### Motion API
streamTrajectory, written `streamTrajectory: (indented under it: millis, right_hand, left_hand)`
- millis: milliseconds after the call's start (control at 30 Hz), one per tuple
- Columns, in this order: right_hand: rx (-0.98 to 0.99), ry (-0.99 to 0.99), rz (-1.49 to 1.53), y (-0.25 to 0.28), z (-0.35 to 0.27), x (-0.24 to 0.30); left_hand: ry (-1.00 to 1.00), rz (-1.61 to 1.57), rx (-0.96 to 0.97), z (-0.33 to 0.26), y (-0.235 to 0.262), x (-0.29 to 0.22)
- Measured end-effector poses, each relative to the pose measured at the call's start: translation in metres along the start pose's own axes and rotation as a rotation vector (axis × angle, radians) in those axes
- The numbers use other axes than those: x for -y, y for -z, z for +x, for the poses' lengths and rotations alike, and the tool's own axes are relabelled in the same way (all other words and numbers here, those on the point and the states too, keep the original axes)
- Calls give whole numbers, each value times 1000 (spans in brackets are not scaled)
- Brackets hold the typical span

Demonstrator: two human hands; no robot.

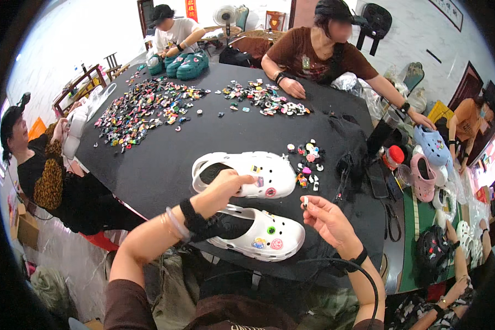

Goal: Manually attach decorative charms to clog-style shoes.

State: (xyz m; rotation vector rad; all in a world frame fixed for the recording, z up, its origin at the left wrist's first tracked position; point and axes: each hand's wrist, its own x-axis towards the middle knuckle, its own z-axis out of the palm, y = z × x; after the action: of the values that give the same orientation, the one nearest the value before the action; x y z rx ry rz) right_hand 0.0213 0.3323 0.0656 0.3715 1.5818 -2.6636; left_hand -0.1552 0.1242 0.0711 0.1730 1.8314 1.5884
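Note:
Two white clogs lie side by side in front of me, toes to the right. My left hand (224,191) is at the opening of the farther clog (280,175). One digit lies on its upper beside a small purple charm (260,181); the other fingers are partly hidden, seemingly inside the shoe. A round red-and-black charm (270,192) sits on the same toe. The nearer clog (289,236) carries several charms, including a green eye-like one (271,230) and a pink round one (277,243). Right of the clogs, my right hand (331,220) pinches a small white-and-dark charm (305,203).
A small charm pile (309,159) lies just beyond the clogs; larger heaps (148,113) cover the far table. Dark green clogs (187,66) stand at the back. A black bag (349,148) and a red-lidded jar (394,156) are at right. Several co-workers surround the black table (165,165).

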Motion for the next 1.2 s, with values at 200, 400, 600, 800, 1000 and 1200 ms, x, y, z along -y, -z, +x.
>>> streamTrajectory:
  millis: [200,400,600,800,1000,1200]
  right_hand:
    - [-131,306,-284,-6,-2,5]
    - [-229,483,-651,-8,21,-8]
    - [-239,800,-1128,-18,40,-7]
    - [-249,975,-1418,-22,43,-4]
    - [-141,671,-1304,-18,44,4]
    - [-240,999,-1387,-10,49,6]
  left_hand:
    - [-32,-132,101,-25,-46,10]
    - [-151,-79,217,-10,-38,28]
    - [-191,-77,249,-15,-42,24]
    - [-212,87,213,-12,-37,30]
    - [-259,52,215,-12,-36,31]
    - [-275,-97,158,-19,-41,30]
